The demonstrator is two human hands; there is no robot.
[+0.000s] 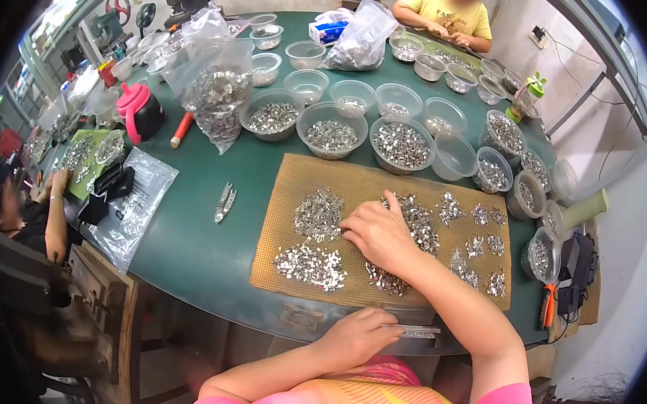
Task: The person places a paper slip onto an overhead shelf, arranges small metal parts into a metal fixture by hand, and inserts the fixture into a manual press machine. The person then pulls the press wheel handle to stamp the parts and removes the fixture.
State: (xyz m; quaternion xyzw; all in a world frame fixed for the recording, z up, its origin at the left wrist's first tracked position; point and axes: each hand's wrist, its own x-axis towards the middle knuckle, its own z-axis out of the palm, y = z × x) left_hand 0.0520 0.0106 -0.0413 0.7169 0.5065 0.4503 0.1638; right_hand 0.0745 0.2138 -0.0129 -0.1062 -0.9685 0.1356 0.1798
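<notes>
My right hand is lowered over a tan textured mat, between piles of small shiny metal pieces. Its thumb and forefinger come together near the edge of one pile, while another finger sticks out. Whatever they pinch, if anything, is too small to see. At the table's front edge, my left hand grips a narrow metal strip that points right. A pile of bright flat pieces lies on the mat's near left, and a large pile lies right of my right hand, partly covered by it.
Plastic tubs of metal pieces line the mat's back and right. Two linked metal strips lie on the green table. Beyond stand a full plastic bag and a pink-lidded jug. Co-workers sit at back right and left.
</notes>
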